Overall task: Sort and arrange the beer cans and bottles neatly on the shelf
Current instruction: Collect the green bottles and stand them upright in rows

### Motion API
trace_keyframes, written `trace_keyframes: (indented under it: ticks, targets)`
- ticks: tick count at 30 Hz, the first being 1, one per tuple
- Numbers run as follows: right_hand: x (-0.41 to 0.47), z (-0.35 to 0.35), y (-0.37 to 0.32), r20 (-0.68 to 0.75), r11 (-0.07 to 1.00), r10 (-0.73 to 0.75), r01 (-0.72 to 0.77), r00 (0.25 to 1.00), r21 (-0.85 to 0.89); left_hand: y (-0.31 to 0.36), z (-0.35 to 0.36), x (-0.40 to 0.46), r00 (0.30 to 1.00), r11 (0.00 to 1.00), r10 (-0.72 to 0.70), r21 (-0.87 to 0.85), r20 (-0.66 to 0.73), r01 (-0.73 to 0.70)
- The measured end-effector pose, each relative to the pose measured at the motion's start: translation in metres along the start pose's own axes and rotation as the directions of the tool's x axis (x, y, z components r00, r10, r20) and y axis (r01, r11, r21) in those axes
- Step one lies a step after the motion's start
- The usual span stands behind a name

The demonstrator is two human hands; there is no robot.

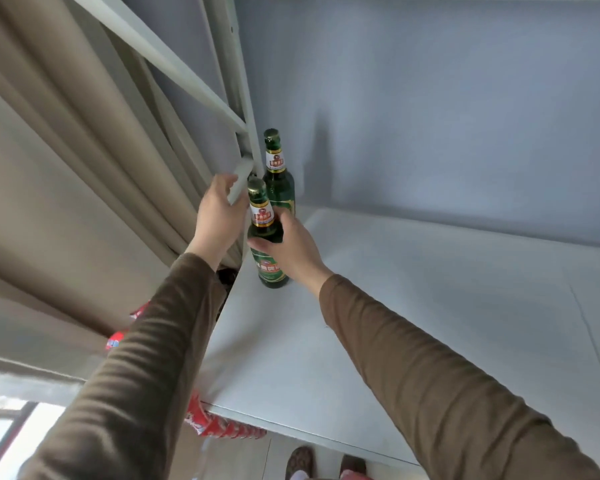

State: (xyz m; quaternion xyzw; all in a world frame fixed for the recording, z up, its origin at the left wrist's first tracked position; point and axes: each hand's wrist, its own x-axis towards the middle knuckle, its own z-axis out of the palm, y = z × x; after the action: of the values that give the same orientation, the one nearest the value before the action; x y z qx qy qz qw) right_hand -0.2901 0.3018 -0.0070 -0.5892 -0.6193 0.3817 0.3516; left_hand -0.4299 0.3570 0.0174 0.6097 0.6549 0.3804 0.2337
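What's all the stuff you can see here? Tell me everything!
Green bottles: 2, green glass with gold caps, at the shelf's back left corner; the front bottle is held, the back bottle stands behind it.
Shelf: 1, white, across the middle.
Shelf frame: white bars, upper left.
Curtain: 1, beige, left.
Red packages: red, below the shelf's front edge; number unclear.
Slippers: 2, brown patterned, on the floor below.
Sleeves: 2, brown.
Left hand: rests against the frame.
Right hand: grips the front bottle.
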Motion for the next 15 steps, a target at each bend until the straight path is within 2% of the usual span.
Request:
trace_keyframes:
  ticks: [5, 8, 15]
  targets:
    - [0.003, -0.002, 0.0, 0.012, 0.999, 0.001, -0.001, 1.0, 0.048, 0.008, 0.015, 0.039, 0.995, 0.994, -0.022, -0.104, 0.095, 0.032]
    - [0.0, -0.009, 0.004, -0.026, 0.999, 0.003, -0.002, 1.0, 0.044, 0.008, 0.03, 0.056, 0.984, 0.987, -0.052, -0.143, 0.169, 0.077]
    - [-0.015, -0.043, 0.024, -0.126, 0.995, 0.083, -0.074, 0.989, 0.07, 0.009, 0.057, 0.076, 0.959, 0.97, -0.007, -0.232, 0.283, 0.075]
